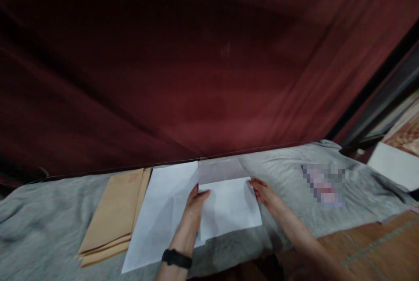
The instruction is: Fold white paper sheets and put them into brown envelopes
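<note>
Fingers of the left hand (195,200) and right hand (263,193): extended, pinning opposite top corners of a white envelope (229,209), flap (221,170) open, centre frame on the grey-clothed bench (49,220). White sheet (160,211) underneath; brown envelopes (113,215) stacked left.

Grey-clothed table (46,224): white sheets (157,215), seemingly brown envelopes (114,211).

Your left hand (195,200) and right hand (263,191) press the edges of a folded sheet (229,207); left of the sheet lie white paper (157,220) and brown envelopes (113,215).
</note>
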`<state>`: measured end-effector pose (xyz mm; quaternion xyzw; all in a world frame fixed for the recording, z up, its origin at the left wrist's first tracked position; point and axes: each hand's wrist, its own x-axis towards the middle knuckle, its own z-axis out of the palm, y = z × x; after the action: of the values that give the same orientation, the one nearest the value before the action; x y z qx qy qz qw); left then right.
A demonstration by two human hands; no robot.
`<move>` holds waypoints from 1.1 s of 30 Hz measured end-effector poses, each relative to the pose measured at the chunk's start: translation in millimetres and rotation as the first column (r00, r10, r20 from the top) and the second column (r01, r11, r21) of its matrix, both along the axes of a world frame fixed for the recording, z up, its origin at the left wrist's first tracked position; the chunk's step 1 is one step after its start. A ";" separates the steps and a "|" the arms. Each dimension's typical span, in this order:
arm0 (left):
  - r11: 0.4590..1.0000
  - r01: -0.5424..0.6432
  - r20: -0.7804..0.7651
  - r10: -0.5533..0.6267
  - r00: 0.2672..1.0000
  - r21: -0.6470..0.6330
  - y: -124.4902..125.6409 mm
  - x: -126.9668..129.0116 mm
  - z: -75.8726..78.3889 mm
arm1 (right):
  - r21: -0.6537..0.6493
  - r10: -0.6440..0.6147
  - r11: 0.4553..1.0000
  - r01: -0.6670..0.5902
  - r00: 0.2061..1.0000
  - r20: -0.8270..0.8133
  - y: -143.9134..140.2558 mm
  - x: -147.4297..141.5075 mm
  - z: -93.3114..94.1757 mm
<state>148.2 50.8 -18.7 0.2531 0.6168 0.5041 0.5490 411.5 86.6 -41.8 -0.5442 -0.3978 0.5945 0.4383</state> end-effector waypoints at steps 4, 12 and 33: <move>0.999 -0.027 0.193 0.033 0.981 -0.031 9.4 13.3 4.0 | -0.035 -0.003 0.999 -0.002 0.988 -0.155 8.2 4.3 -2.4; 0.926 -0.023 0.004 0.023 1.000 0.376 4.3 34.1 42.8 | 0.293 -0.232 0.934 0.202 0.970 0.071 25.8 4.7 3.7; 0.627 0.570 -0.639 -0.146 0.756 0.532 -34.3 145.3 50.0 | 0.299 -0.260 0.909 0.292 0.955 -0.142 -37.8 8.4 132.3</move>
<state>293.5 16.5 31.3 0.6947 0.4391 0.4798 0.3071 419.9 48.7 90.5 -0.4873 -0.3847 0.4814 0.6187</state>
